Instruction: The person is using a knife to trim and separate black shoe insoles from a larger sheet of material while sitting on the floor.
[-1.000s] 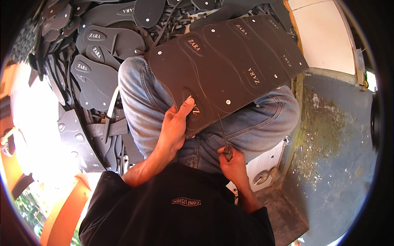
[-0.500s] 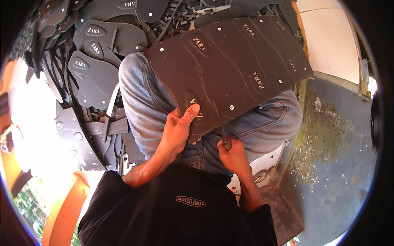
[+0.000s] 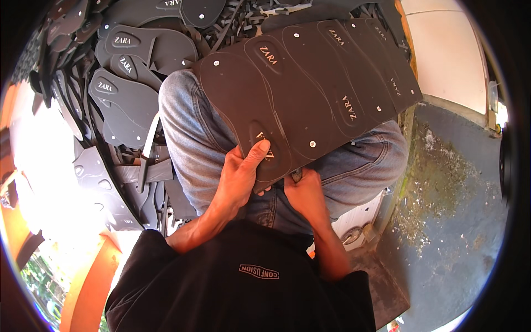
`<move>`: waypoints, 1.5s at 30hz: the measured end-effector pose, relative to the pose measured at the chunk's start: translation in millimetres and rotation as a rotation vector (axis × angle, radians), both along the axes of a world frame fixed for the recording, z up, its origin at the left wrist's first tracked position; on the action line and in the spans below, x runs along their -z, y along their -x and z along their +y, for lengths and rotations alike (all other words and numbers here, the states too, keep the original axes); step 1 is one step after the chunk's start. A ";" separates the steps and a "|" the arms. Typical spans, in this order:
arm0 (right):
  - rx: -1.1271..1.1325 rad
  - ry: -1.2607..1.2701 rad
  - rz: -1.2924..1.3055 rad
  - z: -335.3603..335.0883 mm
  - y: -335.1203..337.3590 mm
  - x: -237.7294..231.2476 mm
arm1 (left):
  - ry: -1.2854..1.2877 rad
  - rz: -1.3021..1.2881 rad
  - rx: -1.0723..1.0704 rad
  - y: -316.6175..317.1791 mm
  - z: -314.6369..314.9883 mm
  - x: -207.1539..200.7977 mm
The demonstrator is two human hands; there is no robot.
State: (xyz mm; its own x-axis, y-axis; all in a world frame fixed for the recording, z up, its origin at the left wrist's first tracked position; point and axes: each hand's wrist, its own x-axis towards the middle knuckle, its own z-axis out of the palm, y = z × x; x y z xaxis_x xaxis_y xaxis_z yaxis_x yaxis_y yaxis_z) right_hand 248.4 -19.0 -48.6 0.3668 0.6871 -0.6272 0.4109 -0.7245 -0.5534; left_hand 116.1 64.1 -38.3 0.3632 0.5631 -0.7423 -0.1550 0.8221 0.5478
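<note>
A dark brown foam sheet (image 3: 310, 83), marked with sandal-sole outlines and small white dots, lies tilted across my knees. My left hand (image 3: 243, 169) is closed on its near corner, thumb on top and fingertips showing below the edge. Close beside it, at the near edge, my right hand (image 3: 307, 191) is wrapped around the handle of a knife (image 3: 297, 175). The knife's blade is hidden by the sheet and my fist.
Cut dark soles (image 3: 124, 99) and narrow offcuts (image 3: 243, 33) are heaped at the left and far side. Another knife (image 3: 147, 149) with a pale end lies beside my left knee. A stained grey floor (image 3: 448, 193) and pale wall (image 3: 442, 55) are at the right.
My right hand has moved left and forward with the knife, up against the sheet's near edge. The blade, partly visible before, is now hidden. My left hand stays put.
</note>
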 end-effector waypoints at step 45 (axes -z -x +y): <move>-0.181 -0.950 -0.223 67.9 0.6 88.0 | 0.106 0.074 0.026 2.8 -0.9 0.5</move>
